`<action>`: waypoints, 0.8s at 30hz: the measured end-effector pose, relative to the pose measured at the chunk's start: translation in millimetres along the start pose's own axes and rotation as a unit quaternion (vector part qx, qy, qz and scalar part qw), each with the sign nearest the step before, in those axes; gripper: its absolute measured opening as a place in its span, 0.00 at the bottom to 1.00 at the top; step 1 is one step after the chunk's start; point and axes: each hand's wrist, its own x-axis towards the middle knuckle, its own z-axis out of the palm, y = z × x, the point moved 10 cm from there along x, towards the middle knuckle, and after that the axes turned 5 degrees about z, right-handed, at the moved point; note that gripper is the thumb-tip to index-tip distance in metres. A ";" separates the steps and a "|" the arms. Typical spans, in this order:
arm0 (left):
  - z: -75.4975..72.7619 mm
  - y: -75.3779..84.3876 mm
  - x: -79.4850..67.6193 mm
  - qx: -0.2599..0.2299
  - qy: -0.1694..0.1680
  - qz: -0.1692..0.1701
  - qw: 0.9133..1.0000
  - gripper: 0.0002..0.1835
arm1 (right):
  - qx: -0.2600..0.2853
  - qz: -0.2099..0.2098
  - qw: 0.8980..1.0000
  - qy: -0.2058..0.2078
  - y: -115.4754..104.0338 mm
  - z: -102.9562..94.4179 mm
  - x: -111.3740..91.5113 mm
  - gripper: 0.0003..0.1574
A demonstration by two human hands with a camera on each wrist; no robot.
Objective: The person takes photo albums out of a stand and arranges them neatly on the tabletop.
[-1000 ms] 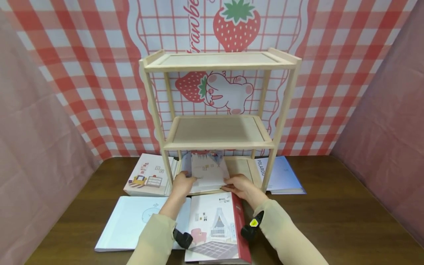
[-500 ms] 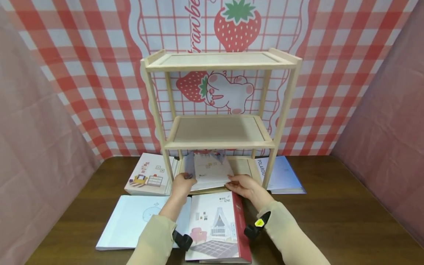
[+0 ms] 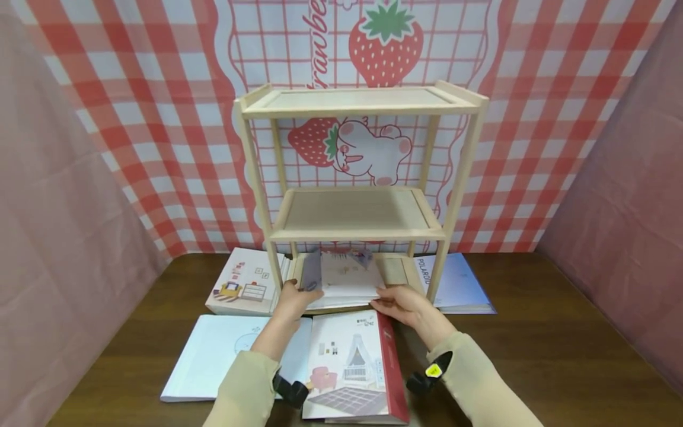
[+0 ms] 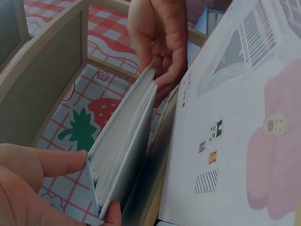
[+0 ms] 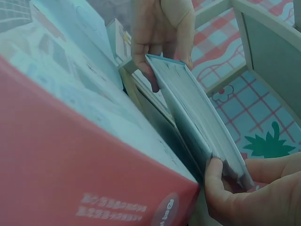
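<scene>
A thick photo album point(image 3: 349, 281) with a pale, printed cover lies over the bottom shelf point(image 3: 392, 271) of a wooden rack, its near edge raised. My left hand point(image 3: 290, 305) pinches the album's left corner, thumb on top and fingers beneath. At the opposite corner my right hand point(image 3: 408, 309) grips it the same way. In the left wrist view the page edges of the album point(image 4: 124, 136) face the camera, between the two covers. In the right wrist view the album point(image 5: 202, 117) tilts between both hands. Just in front lies a red-spined album point(image 3: 347, 367) with a nursery picture.
The rack's middle shelf point(image 3: 354, 210) hangs low over the held album. A light blue album point(image 3: 213, 350) lies front left, partly under my left arm. Another white album point(image 3: 246, 281) lies left of the rack, and a blue POLAROID album point(image 3: 461, 284) right of it.
The held album has shifted slightly to the right over the bottom shelf, with both hands still gripping it. My right forearm has moved a little right. The head view has shifted slightly.
</scene>
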 end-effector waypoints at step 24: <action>18.3 -15.5 -10.4 -0.046 -0.091 -0.019 0.995 0.45 | -0.069 -0.005 0.995 -0.065 -22.8 48.4 -94.9 0.34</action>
